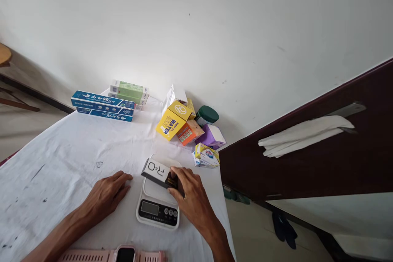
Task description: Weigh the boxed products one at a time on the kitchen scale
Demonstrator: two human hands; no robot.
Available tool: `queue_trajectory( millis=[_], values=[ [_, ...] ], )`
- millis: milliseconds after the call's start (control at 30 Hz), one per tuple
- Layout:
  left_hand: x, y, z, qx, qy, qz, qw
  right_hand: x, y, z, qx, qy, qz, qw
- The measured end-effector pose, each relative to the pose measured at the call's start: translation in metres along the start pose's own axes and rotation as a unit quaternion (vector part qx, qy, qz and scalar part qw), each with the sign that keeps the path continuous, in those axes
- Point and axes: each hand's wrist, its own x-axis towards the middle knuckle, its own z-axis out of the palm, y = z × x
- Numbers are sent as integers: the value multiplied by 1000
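My right hand (192, 194) grips the right end of a black and white box (158, 172) marked "R&O", thumb below and fingers above. The box is over the platform of a white kitchen scale (158, 215); whether it touches the platform I cannot tell. The scale's small grey display shows no readable digits. To the left of the scale, my left hand (107, 192) lies on the white cloth with its fingers loosely stretched out, holding nothing. A pink smartwatch (125, 253) with its strap spread lies at the near edge of the view.
Blue toothpaste boxes (102, 106) are stacked at the back left, before green and white boxes (129, 91). Right of them cluster a yellow box (172, 119), an orange box (188, 132), a purple box (211, 136), a green-lidded jar (207, 114) and a yellow-white pack (206, 155).
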Motion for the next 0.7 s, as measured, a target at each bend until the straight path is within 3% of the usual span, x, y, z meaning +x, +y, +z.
queue_trajectory(
  millis=[167, 267, 433, 567, 700],
  values=[
    [0, 0, -1, 0, -3, -1, 1000, 33, 27, -23, -29, 97, 2, 995],
    [0, 1, -3, -2, -1, -2, 1000, 31, 42, -35, -35, 142, 36, 989],
    [2, 3, -4, 7, 3, 1, 1000, -27, 64, -34, -28, 138, 147, 979],
    [1, 2, -3, 16, -9, -5, 1000, -75, 76, -10, -21, 123, 247, 961],
    [1, 1, -4, 8, -12, -16, 1000, -91, 82, 10, -18, 121, 313, 942]
  ],
)
